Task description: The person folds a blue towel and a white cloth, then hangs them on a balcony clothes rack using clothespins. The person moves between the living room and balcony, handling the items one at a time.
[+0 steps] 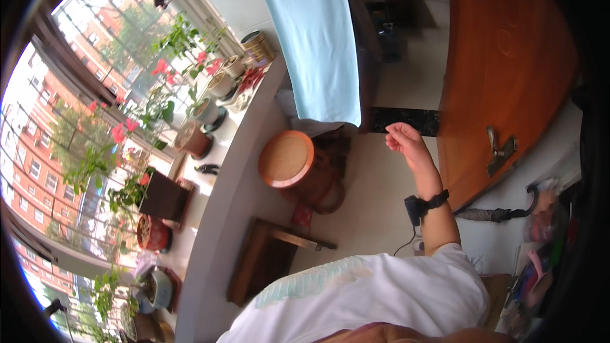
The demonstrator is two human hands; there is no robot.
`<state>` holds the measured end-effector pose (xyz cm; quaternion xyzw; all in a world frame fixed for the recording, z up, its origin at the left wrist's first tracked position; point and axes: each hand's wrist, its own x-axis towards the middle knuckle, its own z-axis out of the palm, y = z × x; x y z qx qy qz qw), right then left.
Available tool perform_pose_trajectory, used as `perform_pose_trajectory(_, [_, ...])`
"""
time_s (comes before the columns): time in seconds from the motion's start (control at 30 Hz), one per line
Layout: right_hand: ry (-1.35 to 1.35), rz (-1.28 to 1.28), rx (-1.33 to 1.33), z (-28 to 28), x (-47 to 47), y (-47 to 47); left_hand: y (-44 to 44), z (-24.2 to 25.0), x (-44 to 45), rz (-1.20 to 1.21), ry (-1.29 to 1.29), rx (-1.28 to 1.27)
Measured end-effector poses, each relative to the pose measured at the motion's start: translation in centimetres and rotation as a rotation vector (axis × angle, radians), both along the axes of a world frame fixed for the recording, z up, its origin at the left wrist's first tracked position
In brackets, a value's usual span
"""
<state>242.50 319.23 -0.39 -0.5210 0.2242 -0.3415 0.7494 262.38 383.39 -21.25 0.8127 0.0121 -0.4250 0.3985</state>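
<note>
My right hand (404, 142) is raised in front of me at the right, its fingers loosely curled with nothing visible in them. A black wrist strap (436, 200) carries a small black device with a thin cable hanging from it. Beyond the fingers stands the wooden door (505, 66), swung open, with a metal lever handle (493, 143). To the left of the hand hangs a light blue cloth (319, 47), apart from it. My left hand is out of view.
A round wooden drum-like stool (288, 157) and a dark wooden stool (267, 257) stand by the sill wall. Potted plants (190, 138) line the window sill (228, 124). A folded umbrella (486, 214) hangs at the right. A dark threshold (405, 121) crosses the doorway.
</note>
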Motion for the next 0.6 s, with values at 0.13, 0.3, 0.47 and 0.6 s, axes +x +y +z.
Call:
perform_pose_trajectory(0.13, [-0.073, -0.042, -0.186, 6.3, 1.4, -3.2, -13.2, 7.9, 5.7, 0.142, 0.044, -0.332])
perform_pose_trajectory(0.3, [-0.193, -0.22, -0.528, 16.4, 3.8, -7.4, -32.8, 19.9, 10.0, -0.015, 0.031, -0.703])
perform_pose_trajectory(0.47, [-0.195, -0.546, -0.98, 29.2, 8.4, -10.6, -46.0, 28.3, 15.0, -0.226, -0.236, -0.86])
perform_pose_trajectory(0.6, [0.077, -0.712, -1.098, 39.4, 13.1, -12.5, -54.6, 32.5, 22.2, -0.275, -0.481, -0.935])
